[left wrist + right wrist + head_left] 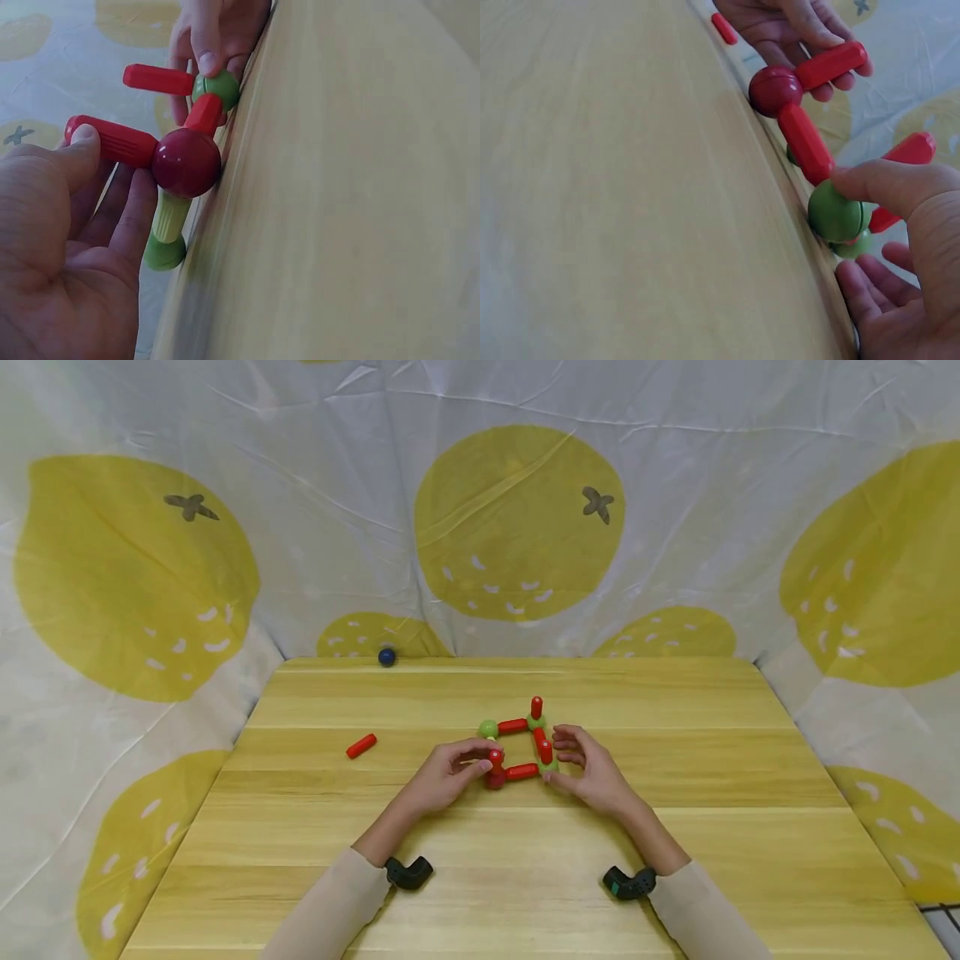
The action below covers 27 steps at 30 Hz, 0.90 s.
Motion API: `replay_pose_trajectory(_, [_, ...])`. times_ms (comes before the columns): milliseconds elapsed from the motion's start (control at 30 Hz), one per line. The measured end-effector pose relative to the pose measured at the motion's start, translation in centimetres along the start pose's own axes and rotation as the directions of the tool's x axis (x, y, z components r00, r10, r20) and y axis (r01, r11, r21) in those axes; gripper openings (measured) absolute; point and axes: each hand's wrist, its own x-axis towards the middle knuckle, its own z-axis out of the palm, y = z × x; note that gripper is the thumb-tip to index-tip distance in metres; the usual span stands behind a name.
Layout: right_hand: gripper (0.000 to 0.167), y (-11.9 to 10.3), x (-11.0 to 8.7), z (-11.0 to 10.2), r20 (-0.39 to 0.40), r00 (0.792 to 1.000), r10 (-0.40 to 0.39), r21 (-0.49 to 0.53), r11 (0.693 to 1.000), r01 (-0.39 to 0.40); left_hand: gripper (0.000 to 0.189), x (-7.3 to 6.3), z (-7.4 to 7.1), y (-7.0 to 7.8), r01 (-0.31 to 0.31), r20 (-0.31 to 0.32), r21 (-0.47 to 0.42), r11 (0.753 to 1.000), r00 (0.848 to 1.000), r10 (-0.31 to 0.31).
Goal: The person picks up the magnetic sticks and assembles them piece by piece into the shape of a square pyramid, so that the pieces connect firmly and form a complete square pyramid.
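Note:
A square frame of magnetic-style rods and balls lies on the wooden table. My left hand (447, 777) pinches an upright red rod (116, 141) between thumb and fingers; its lower end meets a dark red ball (187, 163) at the near left corner. At the near right corner, the thumb of my right hand (596, 777) rests against a green ball (838, 211), its other fingers spread loosely beside it. Red rods also stand on both right-hand green balls. A red rod (522, 772) joins the two near balls, and a pale green rod (171, 217) forms the left side.
A loose red rod (362, 746) lies on the table (517, 877) left of the frame. Near the back edge is a dark blue ball (387, 657). A lemon-print cloth (517, 527) hangs behind the table and along its sides.

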Motion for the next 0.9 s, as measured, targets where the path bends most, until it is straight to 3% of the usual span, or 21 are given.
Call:
replay_pose_trajectory(133, [0.084, -0.7, 0.0, 0.5, -0.058, 0.996, 0.061, -0.045, 0.997, -0.063, 0.024, 0.1, 0.6, 0.3, 0.015, -0.041, -0.024, 1.000, 0.999, -0.016])
replay_pose_trajectory(300, [0.103, -1.4, -0.4, 1.3, -0.123, 0.987, 0.107, -0.129, 0.984, -0.123, 0.024, 0.3, 1.8, 0.7, 0.025, -0.066, -0.007, 1.000, 0.997, -0.025])
replay_pose_trajectory(467, [0.111, -1.5, -0.7, 1.6, -0.125, 0.989, 0.083, -0.148, 0.984, -0.101, 0.023, 0.4, 2.8, 1.1, 0.013, -0.104, 0.026, 1.000, 0.995, -0.010])
replay_pose_trajectory(700, [0.104, -1.4, -0.7, 1.7, -0.100, 0.991, 0.088, -0.061, 0.994, -0.095, 0.022, 0.6, 3.9, 0.9, -0.009, -0.139, 0.028, 1.000, 0.990, 0.013])
replay_pose_trajectory(900, [0.114, -1.0, -0.7, 1.8, -0.054, 0.998, 0.013, -0.140, 0.990, -0.020, 0.024, 0.7, 5.2, 1.3, -0.025, -0.122, 0.010, 1.000, 0.992, 0.026])
